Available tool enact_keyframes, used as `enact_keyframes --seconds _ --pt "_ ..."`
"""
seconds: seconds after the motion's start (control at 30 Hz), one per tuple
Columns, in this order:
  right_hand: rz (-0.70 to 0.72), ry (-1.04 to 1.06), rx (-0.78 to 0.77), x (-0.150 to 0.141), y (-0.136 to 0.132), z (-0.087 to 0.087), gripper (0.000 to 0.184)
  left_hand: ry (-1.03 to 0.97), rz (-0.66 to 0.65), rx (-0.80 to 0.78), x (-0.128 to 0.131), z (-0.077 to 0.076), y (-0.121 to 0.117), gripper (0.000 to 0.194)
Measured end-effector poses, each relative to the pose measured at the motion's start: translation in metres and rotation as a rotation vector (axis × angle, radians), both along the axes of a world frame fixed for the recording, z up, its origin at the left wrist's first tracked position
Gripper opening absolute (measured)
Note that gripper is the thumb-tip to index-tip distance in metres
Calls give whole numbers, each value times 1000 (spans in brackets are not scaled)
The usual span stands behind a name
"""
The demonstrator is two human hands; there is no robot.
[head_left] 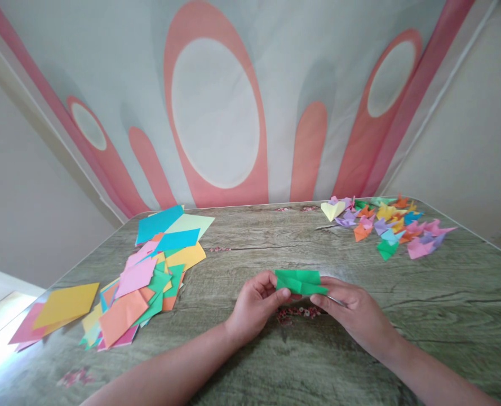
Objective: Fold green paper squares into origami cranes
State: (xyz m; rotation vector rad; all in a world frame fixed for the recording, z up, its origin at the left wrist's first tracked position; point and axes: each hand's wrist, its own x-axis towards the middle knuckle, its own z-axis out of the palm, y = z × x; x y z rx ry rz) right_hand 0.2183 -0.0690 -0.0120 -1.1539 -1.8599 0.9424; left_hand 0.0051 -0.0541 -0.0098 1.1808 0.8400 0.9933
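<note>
A small piece of green origami paper (298,281), folded into a narrow rectangle with creases, is held up just above the table between both hands. My left hand (256,301) pinches its left end, thumb in front and fingers curled behind. At the right end, my right hand (349,304) grips the paper the same way, its thumb at the lower edge. A thin shiny line, perhaps metal, shows by the right hand's fingers; what it is I cannot make out. The fingers behind the paper are partly hidden.
Loose coloured paper sheets (138,276) lie in an overlapping pile on the left of the wood-grain table (250,366). Yellow and pink sheets (66,307) rest near the left edge. Several folded paper figures (388,223) cluster at the back right. A patterned backdrop (216,113) stands behind.
</note>
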Motion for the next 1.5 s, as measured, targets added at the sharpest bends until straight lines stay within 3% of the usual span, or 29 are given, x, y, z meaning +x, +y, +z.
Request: enact_keyframes --seconds 0.23,0.47,0.7,0.87,1.23,1.5 --pt "-137 46 -182 -5 -3 -2 38 16 53 -7 3 2 -5 35" --pt "-109 176 -324 -7 -3 -2 39 -9 104 -48 7 1 -5 39" --pt "-143 208 -332 -8 -6 -2 37 -31 98 -62 6 4 -7 44" --pt "-114 227 -355 -11 -8 2 36 66 135 -19 5 2 -8 43" --pt "-164 199 -314 -8 -6 -12 39 93 143 -11 5 0 -10 42" --pt "-169 263 -355 -9 -6 -10 38 85 151 -19 7 0 -10 42"
